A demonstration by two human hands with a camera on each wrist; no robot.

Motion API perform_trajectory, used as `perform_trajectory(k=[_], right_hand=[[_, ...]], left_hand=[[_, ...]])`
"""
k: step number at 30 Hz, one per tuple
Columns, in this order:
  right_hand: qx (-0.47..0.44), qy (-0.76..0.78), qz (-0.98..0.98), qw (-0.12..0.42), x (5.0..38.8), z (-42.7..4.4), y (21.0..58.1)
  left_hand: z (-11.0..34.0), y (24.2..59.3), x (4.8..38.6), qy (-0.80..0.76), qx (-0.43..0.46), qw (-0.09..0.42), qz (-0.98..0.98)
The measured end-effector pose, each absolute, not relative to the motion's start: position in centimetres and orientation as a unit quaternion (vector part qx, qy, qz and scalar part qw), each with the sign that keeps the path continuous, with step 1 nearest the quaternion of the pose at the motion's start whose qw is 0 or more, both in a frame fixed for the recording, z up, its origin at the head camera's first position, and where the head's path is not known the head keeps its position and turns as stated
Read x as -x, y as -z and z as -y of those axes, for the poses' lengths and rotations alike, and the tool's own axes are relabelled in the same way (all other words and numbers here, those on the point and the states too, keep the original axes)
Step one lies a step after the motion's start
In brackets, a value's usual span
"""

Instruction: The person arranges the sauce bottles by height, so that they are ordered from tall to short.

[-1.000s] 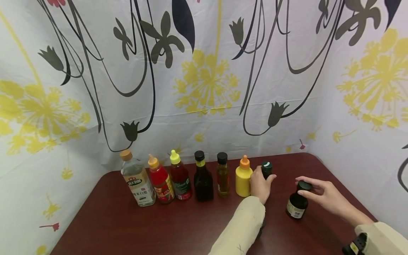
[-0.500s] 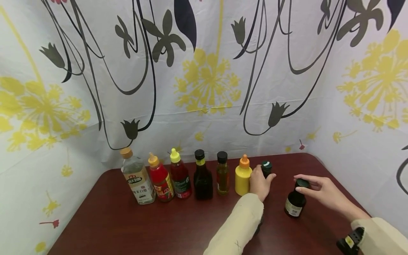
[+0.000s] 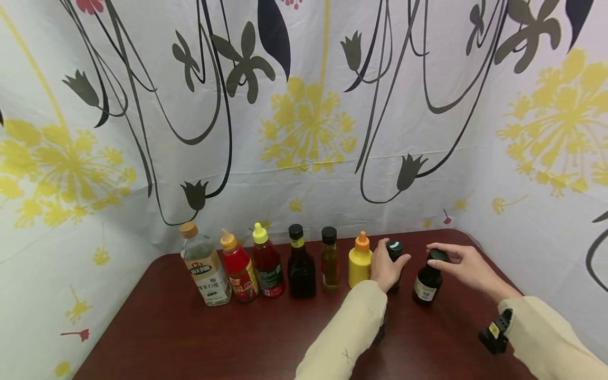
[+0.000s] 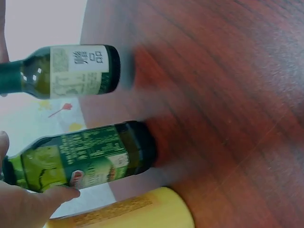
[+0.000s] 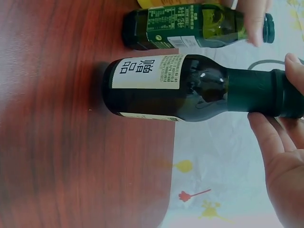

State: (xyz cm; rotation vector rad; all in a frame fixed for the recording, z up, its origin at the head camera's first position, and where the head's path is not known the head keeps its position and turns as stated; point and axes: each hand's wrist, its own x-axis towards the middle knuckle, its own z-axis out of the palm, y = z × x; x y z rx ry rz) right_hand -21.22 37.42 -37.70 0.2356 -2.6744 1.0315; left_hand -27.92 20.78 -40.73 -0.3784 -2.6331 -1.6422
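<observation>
My left hand (image 3: 386,268) holds a green glass oil bottle (image 4: 90,156) around its neck, under a dark green cap (image 3: 394,248). The bottle is upright, and the hand covers much of it in the head view. To its right, my right hand (image 3: 461,264) pinches the neck and cap of a dark sauce bottle (image 3: 426,285) between thumb and fingers. This bottle has a cream label (image 5: 147,72) with black characters and a green neck wrap. A narrow gap separates the two bottles. Just left of the left hand stands a yellow squeeze bottle (image 3: 359,266) with an orange tip.
Farther left, the row has an oil bottle with a black cap (image 3: 330,261), a dark sauce bottle with a yellow neck band (image 3: 302,269), two red squeeze bottles (image 3: 269,269) and a clear vinegar bottle (image 3: 207,274). A patterned cloth (image 3: 304,195) hangs behind the dark red table (image 3: 228,338).
My right hand has moved left and slightly toward the back with the dark sauce bottle, closer to the green oil bottle. My left hand keeps its grip and has barely moved.
</observation>
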Motion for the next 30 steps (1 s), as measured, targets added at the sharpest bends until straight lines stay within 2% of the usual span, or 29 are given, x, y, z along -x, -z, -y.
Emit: perform_trajectory(k=[12, 30], right_hand=[[-0.104, -0.388, 0.909, 0.109, 23.7, -36.4, 37.3], [-0.072, -0.388, 0.914, 0.097, 24.4, -35.5, 38.5]], left_hand=[[-19.7, 39.1, 27.4, 0.517, 0.146, -0.01, 0.843], [-17.4, 39.2, 25.7, 0.525, 0.219, 0.004, 0.823]])
